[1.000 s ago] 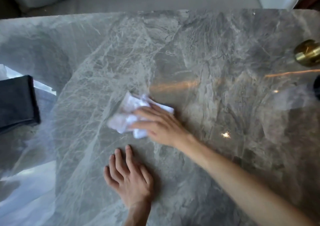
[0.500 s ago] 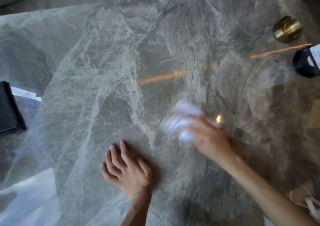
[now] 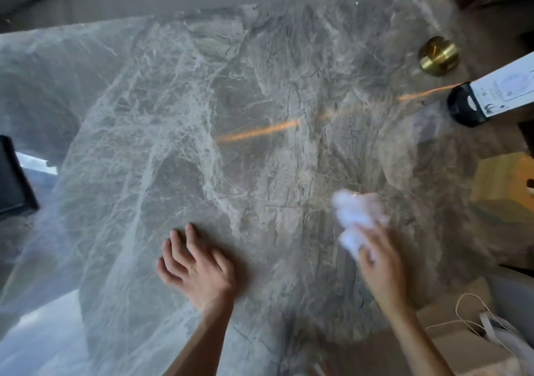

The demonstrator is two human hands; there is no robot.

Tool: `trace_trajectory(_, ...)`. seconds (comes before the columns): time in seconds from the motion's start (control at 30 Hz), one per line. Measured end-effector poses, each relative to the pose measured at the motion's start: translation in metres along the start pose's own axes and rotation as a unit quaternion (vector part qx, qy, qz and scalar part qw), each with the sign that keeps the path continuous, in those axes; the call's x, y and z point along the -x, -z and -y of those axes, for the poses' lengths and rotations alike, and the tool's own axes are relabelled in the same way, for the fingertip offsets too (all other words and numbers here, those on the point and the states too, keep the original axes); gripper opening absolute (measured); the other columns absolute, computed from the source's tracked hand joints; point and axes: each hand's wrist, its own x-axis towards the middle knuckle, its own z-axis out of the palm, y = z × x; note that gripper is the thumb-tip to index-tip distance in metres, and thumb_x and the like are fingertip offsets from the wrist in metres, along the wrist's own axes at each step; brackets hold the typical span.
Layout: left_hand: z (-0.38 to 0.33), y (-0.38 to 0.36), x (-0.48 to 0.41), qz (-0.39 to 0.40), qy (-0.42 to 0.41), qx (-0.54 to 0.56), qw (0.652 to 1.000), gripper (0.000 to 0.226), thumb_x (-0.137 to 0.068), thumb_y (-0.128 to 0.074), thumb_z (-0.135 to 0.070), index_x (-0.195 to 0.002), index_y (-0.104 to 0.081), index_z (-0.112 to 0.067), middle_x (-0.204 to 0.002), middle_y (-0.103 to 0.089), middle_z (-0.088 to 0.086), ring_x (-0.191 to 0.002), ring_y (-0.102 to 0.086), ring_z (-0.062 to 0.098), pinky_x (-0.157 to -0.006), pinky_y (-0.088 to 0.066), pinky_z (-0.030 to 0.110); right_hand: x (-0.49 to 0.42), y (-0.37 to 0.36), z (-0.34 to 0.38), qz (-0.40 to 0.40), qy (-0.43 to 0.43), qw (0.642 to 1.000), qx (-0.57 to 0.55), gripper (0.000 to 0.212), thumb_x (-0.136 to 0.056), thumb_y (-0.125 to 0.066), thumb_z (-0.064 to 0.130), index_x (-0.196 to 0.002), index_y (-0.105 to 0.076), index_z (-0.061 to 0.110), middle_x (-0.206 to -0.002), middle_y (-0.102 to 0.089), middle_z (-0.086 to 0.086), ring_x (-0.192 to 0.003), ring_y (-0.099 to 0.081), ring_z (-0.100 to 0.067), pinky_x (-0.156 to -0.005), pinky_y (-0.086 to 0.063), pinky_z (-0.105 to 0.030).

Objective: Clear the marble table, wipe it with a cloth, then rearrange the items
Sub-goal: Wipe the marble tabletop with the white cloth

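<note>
The grey veined marble table point(image 3: 202, 121) fills most of the view. My right hand point(image 3: 378, 263) presses a crumpled white cloth point(image 3: 357, 217) onto the marble at the right, blurred by motion. My left hand point(image 3: 196, 266) lies flat on the stone near the front edge, fingers spread, holding nothing.
A brass round object point(image 3: 439, 55) sits at the far right of the table. Beside it lies a black-and-white box point(image 3: 491, 98). A wooden piece point(image 3: 502, 182) and a brown paper bag with string handles point(image 3: 462, 332) are past the right edge. A dark object point(image 3: 13, 179) lies at the left.
My right hand has swept the white cloth from the table's middle-left over to the right. The left hand has stayed planted, and the view has shifted right.
</note>
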Motion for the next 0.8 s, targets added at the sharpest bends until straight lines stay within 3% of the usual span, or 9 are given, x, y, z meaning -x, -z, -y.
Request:
trace_trajectory(0.07,-0.002,0.005,0.001,0.011,0.012,0.013,1.000,0.068,-0.077,-0.040,-0.030,-0.143,-0.034,-0.018,-0.152,-0.029,0.012,-0.142,-0.022,0.031,-0.119,-0.007,0.052,-0.006,-0.014,0.004,-0.172,-0.313,0.933,-0.048,0.055,-0.080,-0.050,0.012,-0.133,-0.058,0.022,-0.146,-0.049,-0.013,-0.129,-0.051,-0.038,-0.102,-0.041,-0.039)
trace_trajectory(0.13,-0.002,0.011,0.002,0.015,0.007,0.022,1.000,0.068,-0.076,-0.039,-0.031,-0.142,-0.035,-0.019,-0.152,-0.029,0.010,-0.142,-0.022,0.030,-0.119,-0.006,0.051,-0.008,-0.035,0.056,-0.244,-0.387,0.884,-0.094,0.053,-0.080,-0.051,0.009,-0.132,-0.059,0.019,-0.146,-0.048,-0.018,-0.131,-0.049,-0.038,-0.104,-0.042,-0.043)
trace_trajectory(0.17,-0.002,0.014,0.002,0.016,0.002,0.028,0.999,0.068,-0.075,-0.040,-0.030,-0.142,-0.036,-0.020,-0.151,-0.030,0.010,-0.142,-0.022,0.030,-0.119,-0.006,0.050,-0.004,-0.047,0.083,-0.234,-0.329,0.911,-0.080,0.047,-0.085,-0.052,0.011,-0.130,-0.061,0.018,-0.146,-0.048,-0.017,-0.136,-0.044,-0.035,-0.109,-0.039,-0.044)
trace_trajectory(0.27,-0.004,0.023,0.001,0.027,0.012,0.086,0.996,0.070,-0.071,-0.043,-0.028,-0.141,-0.039,-0.021,-0.150,-0.032,0.009,-0.141,-0.023,0.028,-0.118,-0.007,0.050,0.036,-0.058,0.137,-0.038,-0.025,0.995,-0.084,0.043,-0.083,-0.056,0.000,-0.118,-0.069,0.021,-0.141,-0.055,-0.004,-0.140,-0.041,-0.025,-0.117,-0.034,-0.042)
trace_trajectory(0.37,0.006,0.036,0.004,0.048,-0.002,0.168,0.985,0.078,-0.068,-0.041,-0.032,-0.144,-0.037,-0.018,-0.151,-0.031,0.011,-0.141,-0.022,0.030,-0.118,-0.010,0.049,0.056,-0.043,0.140,0.130,0.207,0.961,-0.126,0.050,-0.079,-0.049,-0.009,-0.107,-0.075,0.023,-0.126,-0.063,0.001,-0.137,-0.045,-0.023,-0.117,-0.036,-0.038)
trace_trajectory(0.43,0.019,0.047,0.014,0.072,-0.046,0.216,0.973,0.081,-0.070,-0.039,-0.038,-0.148,-0.033,-0.016,-0.152,-0.027,0.015,-0.142,-0.021,0.027,-0.118,-0.011,0.044,0.044,-0.031,0.127,0.246,0.260,0.923,-0.140,0.055,-0.072,-0.047,-0.010,-0.104,-0.077,0.023,-0.122,-0.067,0.001,-0.132,-0.051,-0.022,-0.113,-0.037,-0.031)
trace_trajectory(0.6,0.004,0.088,0.069,0.211,-0.142,0.330,0.909,0.055,-0.095,-0.040,-0.049,-0.138,-0.048,-0.017,-0.145,-0.045,0.001,-0.135,-0.039,0.007,-0.114,-0.032,0.038,-0.011,0.036,0.100,0.511,-0.031,0.790,-0.337,0.041,-0.082,-0.050,0.001,-0.118,-0.067,0.012,-0.122,-0.066,-0.005,-0.107,-0.064,-0.006,-0.094,-0.049,-0.021)
trace_trajectory(0.7,-0.045,0.131,0.091,0.334,-0.077,0.428,0.836,0.039,-0.096,-0.049,-0.035,-0.134,-0.053,-0.025,-0.137,-0.054,-0.013,-0.125,-0.048,-0.005,-0.105,-0.039,0.024,-0.027,0.074,0.083,0.514,-0.176,0.723,-0.428,0.037,-0.099,-0.035,0.008,-0.125,-0.061,0.009,-0.109,-0.074,-0.006,-0.108,-0.063,-0.027,-0.089,-0.051,-0.029)
trace_trajectory(0.8,-0.084,0.162,0.090,0.352,-0.026,0.520,0.777,0.061,-0.083,-0.061,-0.041,-0.141,-0.044,-0.031,-0.139,-0.051,-0.010,-0.125,-0.053,0.009,-0.103,-0.044,0.033,-0.040,0.122,0.076,0.490,-0.277,0.646,-0.516,0.038,-0.104,-0.030,0.019,-0.097,-0.065,0.005,-0.074,-0.077,-0.004,-0.082,-0.068,-0.023,-0.069,-0.056,-0.028)
